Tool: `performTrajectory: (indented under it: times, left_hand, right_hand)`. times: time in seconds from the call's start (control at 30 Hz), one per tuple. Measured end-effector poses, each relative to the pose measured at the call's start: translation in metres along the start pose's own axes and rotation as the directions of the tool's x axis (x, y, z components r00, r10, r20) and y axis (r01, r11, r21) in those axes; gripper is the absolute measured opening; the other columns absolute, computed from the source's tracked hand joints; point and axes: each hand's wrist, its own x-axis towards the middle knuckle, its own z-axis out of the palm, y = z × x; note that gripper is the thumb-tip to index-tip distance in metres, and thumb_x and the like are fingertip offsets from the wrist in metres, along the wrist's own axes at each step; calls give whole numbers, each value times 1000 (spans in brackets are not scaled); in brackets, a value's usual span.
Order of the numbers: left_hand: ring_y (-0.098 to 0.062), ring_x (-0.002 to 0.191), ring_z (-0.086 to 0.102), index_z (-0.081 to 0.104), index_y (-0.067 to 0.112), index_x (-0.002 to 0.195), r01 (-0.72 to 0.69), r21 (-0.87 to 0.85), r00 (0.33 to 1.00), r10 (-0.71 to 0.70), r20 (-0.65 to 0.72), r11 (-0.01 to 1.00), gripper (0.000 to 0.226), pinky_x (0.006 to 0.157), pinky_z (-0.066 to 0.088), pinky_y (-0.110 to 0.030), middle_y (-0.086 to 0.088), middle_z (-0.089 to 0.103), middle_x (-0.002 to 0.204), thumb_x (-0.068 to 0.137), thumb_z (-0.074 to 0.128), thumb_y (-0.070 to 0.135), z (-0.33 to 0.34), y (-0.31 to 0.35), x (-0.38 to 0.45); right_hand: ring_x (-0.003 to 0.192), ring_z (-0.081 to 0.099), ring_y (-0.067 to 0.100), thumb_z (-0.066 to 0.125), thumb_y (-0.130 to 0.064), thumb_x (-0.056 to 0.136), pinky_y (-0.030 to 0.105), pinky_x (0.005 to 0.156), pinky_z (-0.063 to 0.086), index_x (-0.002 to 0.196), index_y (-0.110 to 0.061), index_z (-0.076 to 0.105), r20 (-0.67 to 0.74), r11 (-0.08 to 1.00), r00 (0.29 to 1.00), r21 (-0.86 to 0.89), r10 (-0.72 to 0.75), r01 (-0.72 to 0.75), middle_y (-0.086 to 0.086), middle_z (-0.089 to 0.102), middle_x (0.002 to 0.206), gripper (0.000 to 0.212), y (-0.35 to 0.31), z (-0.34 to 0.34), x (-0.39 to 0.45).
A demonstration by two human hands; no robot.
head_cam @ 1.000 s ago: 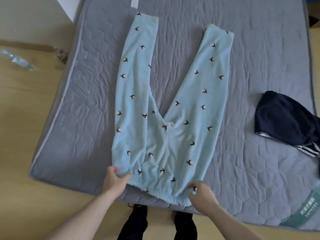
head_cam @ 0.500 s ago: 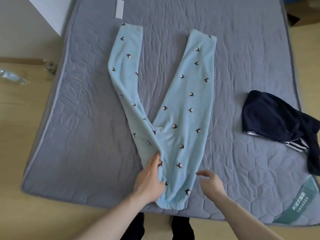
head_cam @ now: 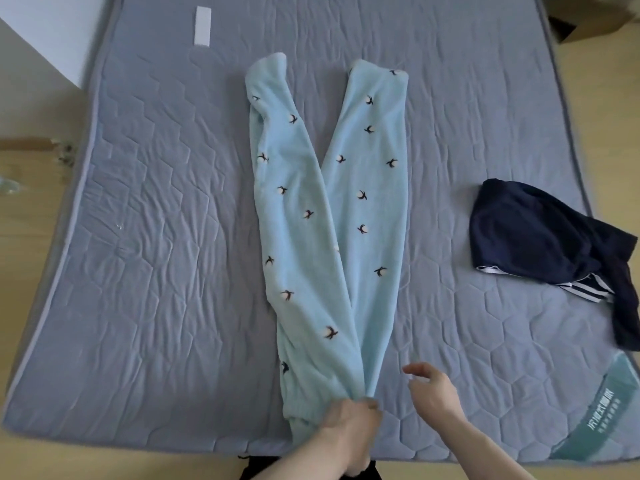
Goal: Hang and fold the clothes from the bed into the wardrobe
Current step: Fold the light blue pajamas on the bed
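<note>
At mattress (head_cam: 156, 306) near edge, left hand (head_cam: 349, 424) gripping trousers (head_cam: 311, 271) waistband.

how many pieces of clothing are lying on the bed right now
2: the light blue pants spread lengthwise in the middle of the bed, and the navy garment bunched near its right edge. That heap may hide another piece.

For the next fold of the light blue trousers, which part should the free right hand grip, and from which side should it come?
Probably the leg cuffs of the light blue trousers, reached from the right. The legs lie nearly together, lengthwise away from the person; the left hand already grips the waistband, and the right hand hovers free beside it.
</note>
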Motion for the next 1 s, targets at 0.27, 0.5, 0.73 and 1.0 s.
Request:
performTrajectory:
  times: [0.27, 0.5, 0.73, 1.0]
  left_hand:
    - [-11, 122, 59, 48, 43, 136, -104, -347, 931, -32, -365, 932, 59, 99, 45, -22, 28, 25, 159, 82, 54, 19, -20, -102, 5]
    - [-25, 117, 60, 54, 19, 136, 223, -649, 529, -650, -546, 727, 52, 98, 49, -37, 0, 44, 146, 89, 68, 35, -143, -263, 15]
    - [-28, 137, 47, 35, 19, 154, 331, -640, 569, -688, -451, 693, 65, 110, 39, -39, -3, 29, 162, 95, 59, 36, -185, -312, 41]
    - [-30, 140, 44, 30, 13, 156, 348, -648, 596, -693, -405, 677, 79, 112, 38, -37, -10, 35, 159, 90, 66, 35, -192, -315, 69]
  right_hand:
    - [32, 43, 3, 47, -8, 91, 19, 36, 34, 112, -21, 65, 47, 996, 995, -7, -83, 84, 1, 64, 75, 31, -34, 17, 32]
    - [88, 66, 2, 65, -33, 94, 22, 68, 51, 129, -26, 58, 23, 928, 929, 49, -370, 368, -15, 61, 119, 37, -139, 60, 78]
    - [99, 57, 13, 66, -40, 93, 23, 81, 41, 144, -17, 49, -59, 894, 895, 59, -442, 445, -3, 63, 128, 58, -228, 112, 139]
    - [56, 51, 4, 57, -28, 93, 14, 47, 37, 81, -24, 59, -360, 751, 795, 291, -489, 593, -14, 55, 60, 13, -237, 102, 134]
